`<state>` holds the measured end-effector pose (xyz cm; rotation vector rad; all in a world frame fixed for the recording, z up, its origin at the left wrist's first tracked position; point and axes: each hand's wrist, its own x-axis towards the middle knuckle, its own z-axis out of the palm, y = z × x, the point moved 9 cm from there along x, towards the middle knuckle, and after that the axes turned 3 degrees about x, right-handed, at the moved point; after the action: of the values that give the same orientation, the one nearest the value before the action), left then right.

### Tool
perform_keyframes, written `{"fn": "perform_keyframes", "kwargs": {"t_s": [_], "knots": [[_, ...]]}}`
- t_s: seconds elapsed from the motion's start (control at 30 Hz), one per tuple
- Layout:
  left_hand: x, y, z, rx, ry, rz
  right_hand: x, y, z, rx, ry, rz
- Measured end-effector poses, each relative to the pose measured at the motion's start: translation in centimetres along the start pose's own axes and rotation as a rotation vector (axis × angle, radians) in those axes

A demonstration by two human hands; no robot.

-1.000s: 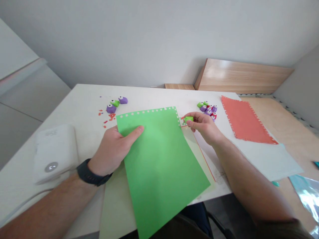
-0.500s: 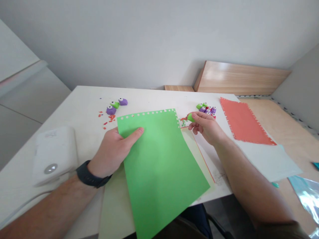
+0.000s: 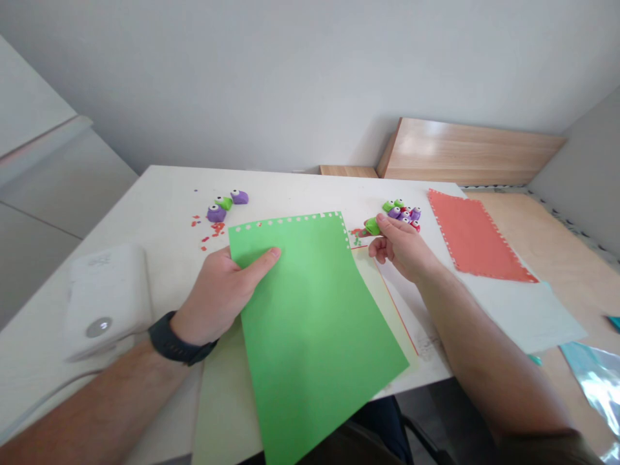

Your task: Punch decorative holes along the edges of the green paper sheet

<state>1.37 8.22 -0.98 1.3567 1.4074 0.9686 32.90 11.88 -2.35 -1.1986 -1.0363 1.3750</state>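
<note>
My left hand point(image 3: 220, 294) grips the left edge of a green paper sheet point(image 3: 310, 310), thumb on top; the sheet has a row of punched holes along its far edge and top right corner. My right hand point(image 3: 402, 248) is closed on a small green craft punch point(image 3: 372, 226), held just beyond the sheet's far right corner. A cluster of several green, purple and red punches point(image 3: 403, 212) lies right behind that hand. Three more punches, two purple and one green point(image 3: 227, 203), sit at the far left with red paper scraps point(image 3: 209, 234) beside them.
A red sheet with punched edges point(image 3: 472, 236) lies at the right on a pale sheet point(image 3: 523, 310). A white box-like device with a round button point(image 3: 104, 297) sits at the left of the white table point(image 3: 165, 187). A pale sheet lies under the green one.
My right hand has lifted the green punch off the sheet's corner and drawn it slightly right, toward the punch cluster. The left hand and green sheet have stayed put.
</note>
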Motion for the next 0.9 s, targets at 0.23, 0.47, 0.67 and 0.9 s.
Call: {"fn": "perform_keyframes", "kwargs": {"t_s": [0.23, 0.47, 0.67, 0.9], "knots": [[-0.12, 0.28, 0.13, 0.002, 0.000, -0.003, 0.10, 0.22, -0.22, -0.038, 0.022, -0.005], [-0.09, 0.07, 0.17, -0.010, -0.005, 0.005, 0.08, 0.21, 0.17, -0.036, 0.022, 0.007], [-0.09, -0.01, 0.03, 0.021, 0.005, -0.006, 0.23, 0.58, 0.02, 0.017, 0.048, 0.020], [-0.07, 0.00, 0.11, 0.002, 0.006, -0.012, 0.29, 0.85, 0.30, 0.069, 0.012, 0.043]]}}
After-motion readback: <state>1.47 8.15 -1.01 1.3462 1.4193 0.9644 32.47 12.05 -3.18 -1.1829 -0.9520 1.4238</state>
